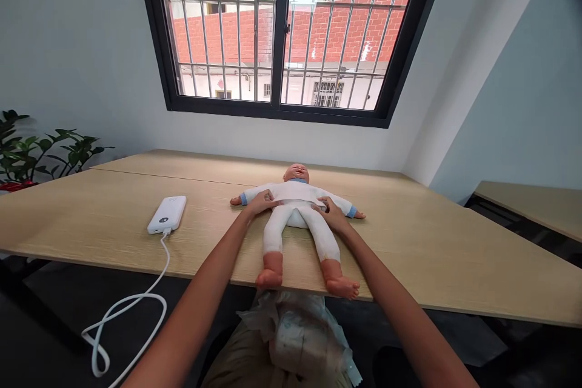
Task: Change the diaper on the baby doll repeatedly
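Note:
A baby doll (296, 218) lies on its back on the light wooden table (422, 248), head at the far side and bare feet near the front edge. It wears a white top and leggings with blue cuffs. My left hand (262, 202) grips the edge of the white top at the doll's side. Across from it, my right hand (328, 214) pinches the top's lower edge. A crumpled white disposable diaper (295, 336) rests on my lap below the table edge, with neither hand touching it.
A white power bank (167, 214) lies left of the doll, its white cable (131, 309) hanging over the table edge. A green potted plant (40, 151) stands far left. A barred window (282, 30) fills the wall ahead, and another desk (531, 206) stands right.

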`<state>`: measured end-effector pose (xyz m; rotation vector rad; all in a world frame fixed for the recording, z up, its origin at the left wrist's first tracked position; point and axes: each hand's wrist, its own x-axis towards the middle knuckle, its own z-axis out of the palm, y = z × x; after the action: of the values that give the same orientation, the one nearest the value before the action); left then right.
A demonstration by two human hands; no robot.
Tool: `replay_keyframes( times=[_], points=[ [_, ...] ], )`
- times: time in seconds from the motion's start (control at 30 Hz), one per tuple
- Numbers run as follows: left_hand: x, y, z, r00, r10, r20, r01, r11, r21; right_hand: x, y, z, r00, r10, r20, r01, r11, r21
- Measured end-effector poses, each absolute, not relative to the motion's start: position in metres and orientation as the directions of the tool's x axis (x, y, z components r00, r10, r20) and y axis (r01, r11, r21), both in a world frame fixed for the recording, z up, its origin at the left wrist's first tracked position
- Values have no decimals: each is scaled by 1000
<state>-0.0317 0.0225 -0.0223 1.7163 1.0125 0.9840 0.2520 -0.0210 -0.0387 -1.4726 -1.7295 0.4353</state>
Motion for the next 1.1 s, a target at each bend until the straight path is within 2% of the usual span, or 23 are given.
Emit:
replay_keyframes(
  times=[0.1,0.2,0.33,0.57,0.73,0.97,1.1],
  points=[
    [-43,21,-16,421,901,105,182,-197,963,257,-21,-34,29,946,322,641,230,-733],
    [-50,22,-13,391,917,75,150,-144,978,258,-18,-29,54,926,373,543,286,-790],
    [-50,21,-10,367,924,108,93,-152,984,258,-17,-26,43,911,409,456,347,-820],
    [-45,19,-9,350,919,183,115,-237,965,255,-15,-34,-31,880,474,503,424,-753],
    [-47,23,-12,321,930,181,72,-214,974,257,-11,-34,32,883,468,483,396,-781],
    [-50,26,-12,235,959,157,96,-184,978,257,-8,-30,147,850,506,416,411,-811],
    [-51,29,-14,224,956,189,30,-201,979,257,-8,-28,191,852,487,387,390,-835]
  ],
)
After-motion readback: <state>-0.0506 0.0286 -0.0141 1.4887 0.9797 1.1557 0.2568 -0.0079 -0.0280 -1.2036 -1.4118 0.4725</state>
